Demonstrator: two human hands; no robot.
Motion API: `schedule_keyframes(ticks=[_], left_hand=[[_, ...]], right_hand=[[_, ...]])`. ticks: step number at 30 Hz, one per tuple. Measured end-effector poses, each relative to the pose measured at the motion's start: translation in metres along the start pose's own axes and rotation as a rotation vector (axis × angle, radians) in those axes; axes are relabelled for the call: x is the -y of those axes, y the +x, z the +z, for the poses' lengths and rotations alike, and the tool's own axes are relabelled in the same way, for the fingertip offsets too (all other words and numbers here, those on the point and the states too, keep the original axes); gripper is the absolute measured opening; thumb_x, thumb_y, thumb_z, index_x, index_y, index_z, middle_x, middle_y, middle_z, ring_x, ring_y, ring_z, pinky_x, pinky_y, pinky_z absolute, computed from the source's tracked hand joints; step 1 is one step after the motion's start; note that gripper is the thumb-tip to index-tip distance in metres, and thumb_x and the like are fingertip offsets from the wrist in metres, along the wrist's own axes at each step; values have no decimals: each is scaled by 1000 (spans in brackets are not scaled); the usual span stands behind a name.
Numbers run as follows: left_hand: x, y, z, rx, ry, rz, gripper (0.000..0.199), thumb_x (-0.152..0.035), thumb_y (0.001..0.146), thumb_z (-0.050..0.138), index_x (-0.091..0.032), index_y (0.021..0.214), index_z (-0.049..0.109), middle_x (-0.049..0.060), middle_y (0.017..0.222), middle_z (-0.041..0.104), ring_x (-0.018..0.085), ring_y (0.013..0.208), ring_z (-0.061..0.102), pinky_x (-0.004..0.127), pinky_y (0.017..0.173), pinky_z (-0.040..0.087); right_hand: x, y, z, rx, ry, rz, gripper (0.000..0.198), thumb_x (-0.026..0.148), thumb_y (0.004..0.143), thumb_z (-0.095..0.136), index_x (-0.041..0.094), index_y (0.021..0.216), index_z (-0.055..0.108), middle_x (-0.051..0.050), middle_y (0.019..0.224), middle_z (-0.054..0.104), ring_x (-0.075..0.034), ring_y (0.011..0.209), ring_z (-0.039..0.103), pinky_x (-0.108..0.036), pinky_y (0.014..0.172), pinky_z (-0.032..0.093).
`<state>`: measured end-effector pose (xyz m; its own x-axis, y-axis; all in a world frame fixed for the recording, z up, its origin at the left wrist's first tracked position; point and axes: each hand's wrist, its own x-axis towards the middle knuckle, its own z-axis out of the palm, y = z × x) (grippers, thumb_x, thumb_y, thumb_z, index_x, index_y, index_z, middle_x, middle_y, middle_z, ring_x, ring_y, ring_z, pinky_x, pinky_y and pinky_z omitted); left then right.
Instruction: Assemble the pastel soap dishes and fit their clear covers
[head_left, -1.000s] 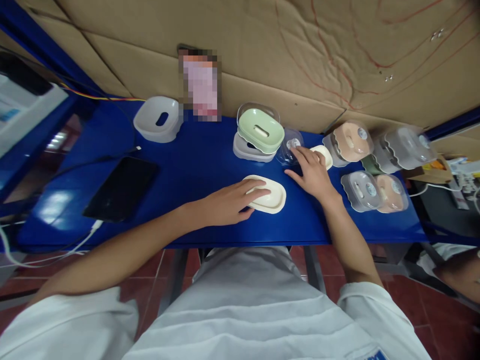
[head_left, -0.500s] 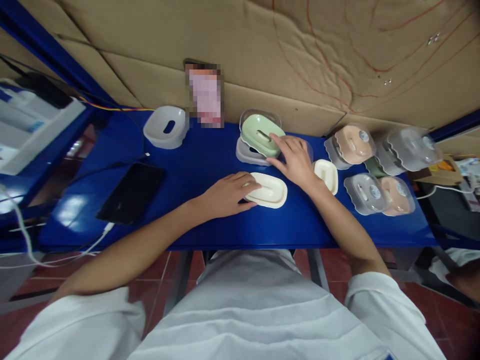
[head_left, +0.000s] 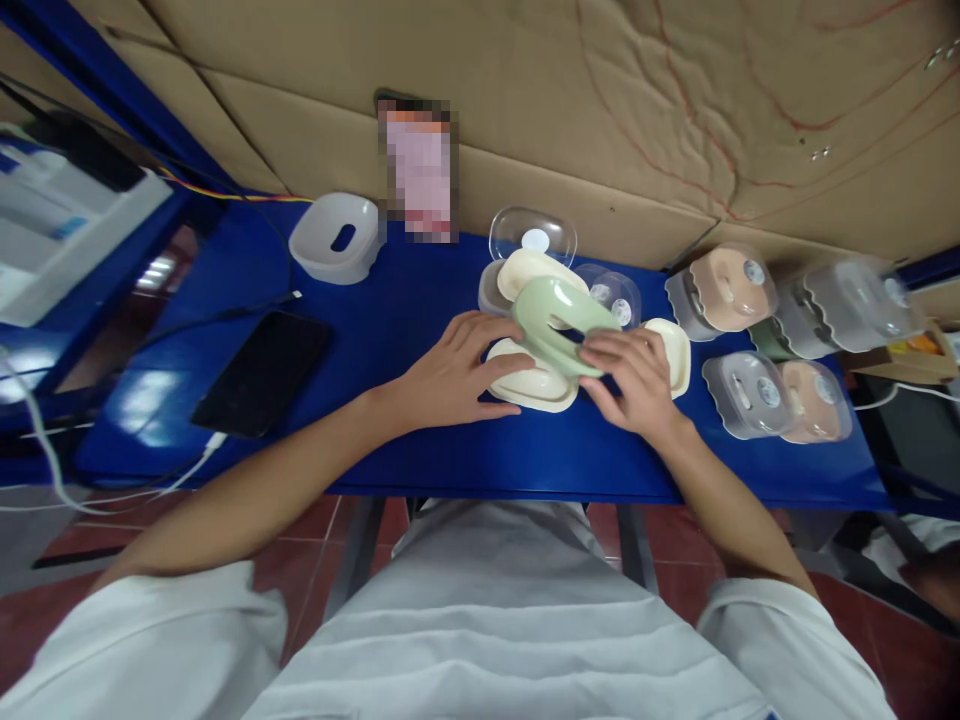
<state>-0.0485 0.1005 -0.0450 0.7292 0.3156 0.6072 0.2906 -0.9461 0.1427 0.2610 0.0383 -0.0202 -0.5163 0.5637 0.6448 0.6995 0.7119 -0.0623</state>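
Observation:
My right hand (head_left: 628, 378) grips the right edge of a pale green soap box base (head_left: 541, 308) with a slot through it, tilted above the table. My left hand (head_left: 459, 372) has its fingers apart at the left side of a cream oval soap tray (head_left: 536, 388), close to the green base's edge; whether the fingertips touch either is hard to tell. The cream tray lies partly under the green base. Behind, another cream tray (head_left: 536, 268) rests on a grey base (head_left: 491, 290). A third cream tray (head_left: 677, 360) is beside my right wrist.
Clear lids (head_left: 534, 236) with round stickers lie at the back. Assembled soap boxes, peach (head_left: 731, 290) and grey (head_left: 742, 395), stand on the right. A grey base (head_left: 337, 240), a black phone (head_left: 261, 372) and cables are on the left. A pixelated picture (head_left: 420, 170) leans against the cardboard.
My right hand has lifted the green base from the stack and brought it nearer, over the front cream tray, uncovering the cream tray behind. My left hand's fingers have spread off the front tray.

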Motion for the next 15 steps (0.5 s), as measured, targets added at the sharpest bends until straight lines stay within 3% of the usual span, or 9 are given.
schedule_keyframes(ticks=[2,5,9,15], left_hand=[[2,0,-3,-27,12,49,53,-51,96,81,-24,138,62,18,144,61,36,136,59,58,116,48],[2,2,-5,117,25,43,42,-45,100,77,-23,134,66,17,141,63,34,131,61,54,114,49],[1,4,-3,311,16,-1,29,-41,106,68,-22,128,72,16,135,68,34,129,63,54,116,48],[2,6,3,367,-49,-33,28,-31,109,61,-24,133,72,14,135,71,31,131,65,53,122,45]], right_hand=[[12,-3,2,15,15,-99,26,34,106,69,21,129,68,-9,115,82,-27,111,78,-47,98,53],[20,-5,11,101,33,-199,21,33,107,67,19,123,70,-9,112,82,-26,110,77,-45,95,51],[14,-7,18,260,-19,-133,21,37,111,59,23,118,74,-8,121,82,-27,118,74,-46,98,49],[8,-8,17,412,-30,-41,31,46,110,58,22,121,74,-14,133,76,-33,125,68,-51,105,47]])
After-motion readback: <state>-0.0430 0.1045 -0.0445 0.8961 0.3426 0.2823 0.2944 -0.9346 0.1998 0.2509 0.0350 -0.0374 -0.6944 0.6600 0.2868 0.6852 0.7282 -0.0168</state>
